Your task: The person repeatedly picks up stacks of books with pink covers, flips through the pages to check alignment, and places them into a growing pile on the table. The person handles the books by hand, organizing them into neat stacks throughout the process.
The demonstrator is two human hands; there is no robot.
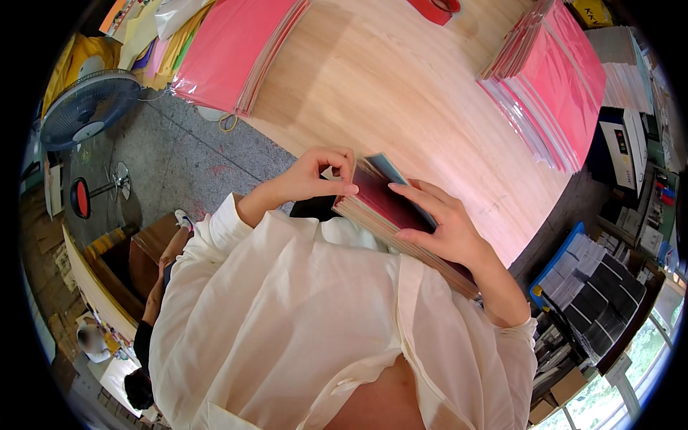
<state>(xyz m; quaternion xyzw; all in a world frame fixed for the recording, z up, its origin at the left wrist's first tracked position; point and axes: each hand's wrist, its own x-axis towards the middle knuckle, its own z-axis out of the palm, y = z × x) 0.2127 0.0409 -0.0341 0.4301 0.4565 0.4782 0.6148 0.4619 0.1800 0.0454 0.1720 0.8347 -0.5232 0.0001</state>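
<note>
A thick stack of dark red sheets [380,192] with pale edges leans on the table's near edge, close against my shirt. A blue-grey sheet or flap [388,169] stands up along its far side. My left hand [322,175] is at the stack's left end, its fingers curled and its thumb pressed to the corner. My right hand [444,222] grips the stack farther right, fingers over the blue-grey sheet and thumb on the near side. Behind my hands, the stack's lower part is hidden.
Red stacks in clear wrap lie on the wooden table [373,79], one at the far left [233,46] and one at the right [548,79]. A red tape roll [435,8] lies at the far edge. A fan [89,107] and stool [82,197] stand left; another person [154,308] sits lower left.
</note>
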